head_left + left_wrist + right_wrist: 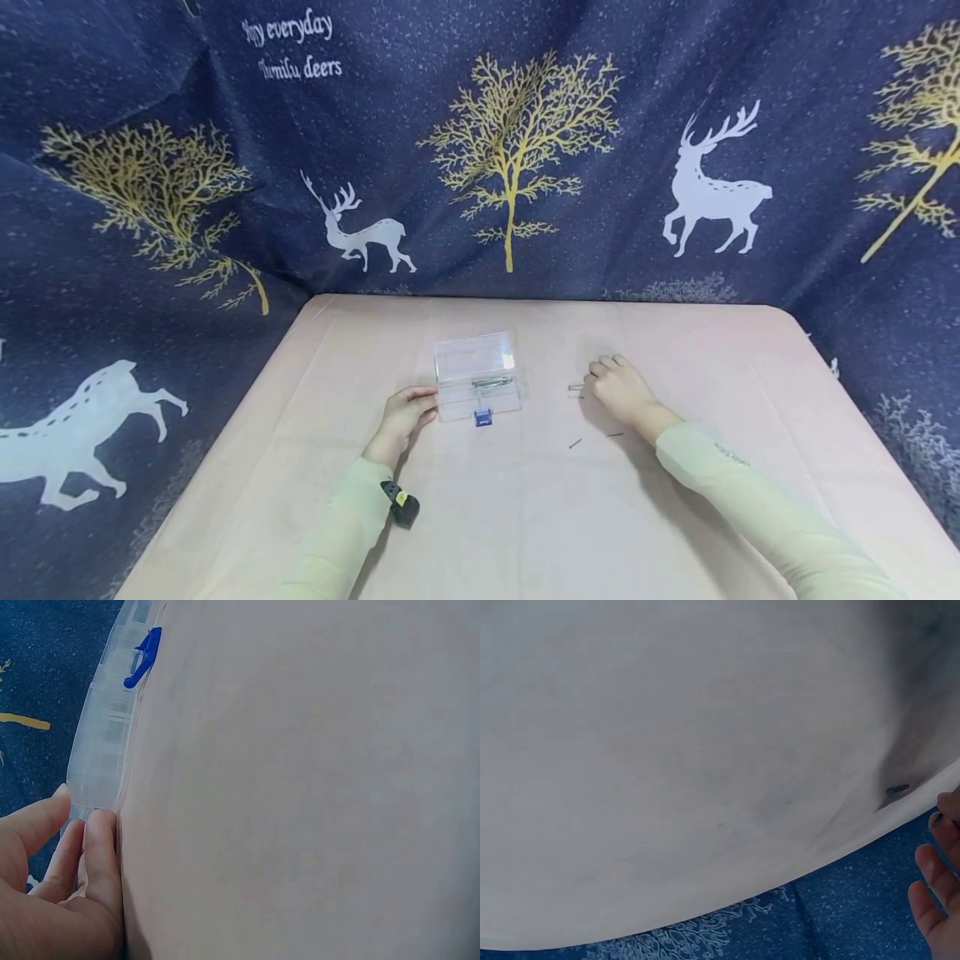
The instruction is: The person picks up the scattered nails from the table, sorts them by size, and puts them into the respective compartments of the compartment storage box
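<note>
A clear plastic box (480, 400) with its lid raised stands near the middle of the table, and several long metal screws (492, 382) lie in it. A blue latch (483, 417) sits at its front edge. At the box's left end my left hand (408, 414) grips the wall, thumb on one side and fingers on the other; the left wrist view shows this hand (67, 877) closely. To the right, my right hand (618, 389) is low over the table, beside loose screws (575, 387). In the right wrist view, the hand (941, 862) pinches a small dark screw end (937, 819), mostly hidden.
Two more thin screws lie nearer the front, one (575, 443) slanted and another (615, 434) close to the right forearm. A pale pink cloth (495, 517) covers the table. Behind it hangs a dark blue curtain (450, 275) with deer and trees.
</note>
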`<state>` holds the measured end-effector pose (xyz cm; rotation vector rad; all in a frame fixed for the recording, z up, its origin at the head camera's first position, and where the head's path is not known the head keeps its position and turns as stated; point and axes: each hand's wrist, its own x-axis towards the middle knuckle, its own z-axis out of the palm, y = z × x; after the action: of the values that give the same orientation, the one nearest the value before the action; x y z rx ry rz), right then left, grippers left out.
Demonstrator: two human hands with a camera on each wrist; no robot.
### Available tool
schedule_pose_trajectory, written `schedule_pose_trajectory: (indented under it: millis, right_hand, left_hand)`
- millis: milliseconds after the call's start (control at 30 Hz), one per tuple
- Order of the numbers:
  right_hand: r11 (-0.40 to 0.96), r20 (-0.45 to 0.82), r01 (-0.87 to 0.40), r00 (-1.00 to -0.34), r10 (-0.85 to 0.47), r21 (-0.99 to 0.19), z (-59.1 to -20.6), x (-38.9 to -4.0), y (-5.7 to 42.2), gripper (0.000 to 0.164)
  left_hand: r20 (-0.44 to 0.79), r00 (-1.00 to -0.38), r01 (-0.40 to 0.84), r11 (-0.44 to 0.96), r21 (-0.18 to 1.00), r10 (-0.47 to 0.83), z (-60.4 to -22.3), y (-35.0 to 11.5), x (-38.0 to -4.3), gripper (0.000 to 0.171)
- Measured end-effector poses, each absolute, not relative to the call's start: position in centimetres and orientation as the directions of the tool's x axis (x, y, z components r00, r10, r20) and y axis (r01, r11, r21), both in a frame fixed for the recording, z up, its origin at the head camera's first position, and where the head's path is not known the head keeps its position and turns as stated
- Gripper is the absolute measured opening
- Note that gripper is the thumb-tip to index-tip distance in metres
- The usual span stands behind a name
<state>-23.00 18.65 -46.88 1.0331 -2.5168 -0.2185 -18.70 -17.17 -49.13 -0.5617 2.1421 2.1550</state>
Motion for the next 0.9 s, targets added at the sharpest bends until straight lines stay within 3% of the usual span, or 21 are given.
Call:
schedule_pose_trajectory:
  millis: [667, 900]
  right_hand:
    - [0.714, 0.391, -0.668, -0.612, -0.688, 0.21, -45.8, -22.6, 16.6, 0.015]
    - [0.71, 0.443, -0.693, -0.601, -0.666, 0.128, -45.5, -22.7, 15.8, 0.013]
  left_hand:
    - [-0.302, -0.927, -0.31, 0.003, 0.951, -0.223, -49.2, -17.2, -18.7, 0.027]
    - [-0.296, -0.929, -0.309, 0.024, 0.951, -0.224, -49.2, -17.2, -18.7, 0.027]
